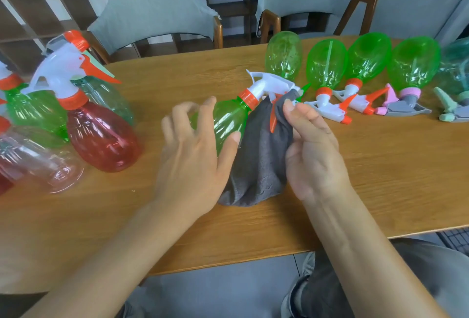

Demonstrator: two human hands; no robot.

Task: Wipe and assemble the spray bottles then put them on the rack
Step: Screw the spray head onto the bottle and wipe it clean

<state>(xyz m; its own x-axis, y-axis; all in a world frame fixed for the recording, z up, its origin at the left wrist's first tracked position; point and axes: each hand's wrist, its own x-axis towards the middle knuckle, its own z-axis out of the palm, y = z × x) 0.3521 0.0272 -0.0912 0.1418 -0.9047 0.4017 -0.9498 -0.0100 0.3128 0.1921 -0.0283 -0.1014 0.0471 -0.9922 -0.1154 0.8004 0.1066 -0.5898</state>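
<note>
While curled round bottle (228,124), left hand (195,160)

I see my left hand (195,150) gripping a green bottle (228,124), right hand (312,150) pinching grey cloth (264,155) against its nozzle

This looks like an office or meeting room used as a workspace. A long wood-grain tabletop (355,165) with a rounded edge has two wooden-framed chairs (157,10) with grey fabric backs drawn up at its far side. Behind them, open wooden cubby shelving (38,13) runs along the wall, and the floor (228,287) under the tabletop is plain grey.
</note>
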